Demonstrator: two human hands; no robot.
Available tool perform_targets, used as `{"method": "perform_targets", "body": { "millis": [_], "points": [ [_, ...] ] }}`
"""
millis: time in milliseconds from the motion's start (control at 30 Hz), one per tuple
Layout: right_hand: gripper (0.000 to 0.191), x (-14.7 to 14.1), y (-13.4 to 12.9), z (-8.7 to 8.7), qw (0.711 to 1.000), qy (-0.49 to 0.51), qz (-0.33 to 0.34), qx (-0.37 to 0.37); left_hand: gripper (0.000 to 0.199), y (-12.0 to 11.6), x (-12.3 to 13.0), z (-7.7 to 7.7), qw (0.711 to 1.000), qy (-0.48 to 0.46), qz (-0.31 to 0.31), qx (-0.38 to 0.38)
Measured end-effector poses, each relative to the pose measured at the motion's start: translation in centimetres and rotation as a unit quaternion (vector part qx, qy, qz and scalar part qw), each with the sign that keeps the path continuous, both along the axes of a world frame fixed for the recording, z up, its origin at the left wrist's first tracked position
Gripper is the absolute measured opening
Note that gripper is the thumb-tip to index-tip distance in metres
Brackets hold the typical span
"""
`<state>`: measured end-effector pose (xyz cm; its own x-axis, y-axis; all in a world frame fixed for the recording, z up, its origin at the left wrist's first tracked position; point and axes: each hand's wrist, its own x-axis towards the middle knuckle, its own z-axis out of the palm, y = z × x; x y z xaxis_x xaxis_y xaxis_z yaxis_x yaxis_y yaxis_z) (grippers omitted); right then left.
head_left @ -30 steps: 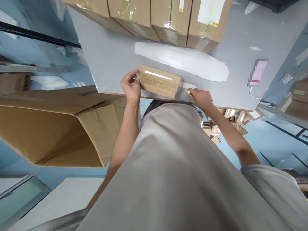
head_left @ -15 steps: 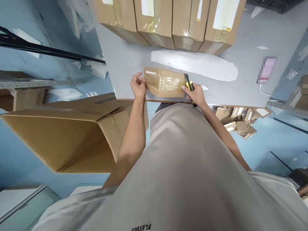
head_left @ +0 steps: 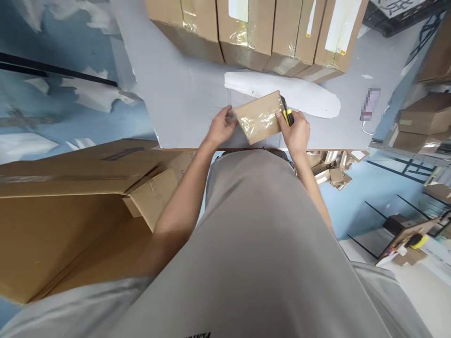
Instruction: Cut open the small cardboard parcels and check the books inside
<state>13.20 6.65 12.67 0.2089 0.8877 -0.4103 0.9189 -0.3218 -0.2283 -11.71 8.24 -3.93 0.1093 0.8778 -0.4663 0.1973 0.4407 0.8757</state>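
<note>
A small cardboard box (head_left: 259, 119) with shiny clear tape across its face is held tilted over the table's front edge, its right end raised. My right hand (head_left: 297, 130) grips that end, thumb on the taped face. A black and yellow utility knife (head_left: 289, 116) is held in the same hand, against the box's right side. At the box's left corner is my left hand (head_left: 221, 127), fingers curved and a little apart, slightly blurred. Whether its fingertips touch the box I cannot tell.
Several taped cartons (head_left: 246, 51) stand along the back of the grey table (head_left: 183, 103). Before them lies a white sheet (head_left: 282, 87). A large open carton (head_left: 88, 183) stands at the left. Flattened small boxes (head_left: 331, 171) lie on the floor at right; a pixelated pink object (head_left: 370, 103) is on the table.
The small box has been lifted and turned, its right end now higher and its left flap side out of sight. My left hand has shifted right with it. The view has swung slightly.
</note>
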Motion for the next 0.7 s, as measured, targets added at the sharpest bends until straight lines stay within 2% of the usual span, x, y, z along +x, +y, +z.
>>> {"method": "perform_targets", "body": {
  "millis": [67,167,267,400,500,600,700],
  "points": [
    [0.071,-1.2,0.1,0.3,0.999,-0.032,0.001,-0.020,0.044,0.8,-1.1,2.4,0.999,-0.019,0.024,0.014],
    [0.070,-1.8,-0.2,0.3,0.999,-0.036,-0.016,0.003,0.031,1.9,-2.0,6.1,0.998,-0.054,0.012,0.018],
    [0.069,-1.4,-0.5,0.3,0.998,-0.051,-0.026,0.009,0.023,2.7,-1.9,8.2,0.997,-0.073,-0.013,0.023],
    [0.068,-1.6,-1.0,1.0,0.995,-0.099,-0.001,-0.027,0.013,3.6,-1.4,9.2,0.995,-0.078,-0.039,0.049],
    [0.068,-3.0,-1.9,2.8,0.992,-0.120,0.026,-0.010,0.018,4.2,-1.5,9.5,0.992,-0.072,-0.074,0.079],
    [0.063,-5.7,-3.2,5.3,0.995,-0.090,0.039,-0.010,0.014,4.6,-1.7,9.8,0.990,-0.074,-0.084,0.083],
    [0.056,-8.3,-4.1,6.9,0.996,-0.018,0.057,-0.071,0.023,4.8,-2.0,9.8,0.990,-0.086,-0.092,0.069]
  ]
}}
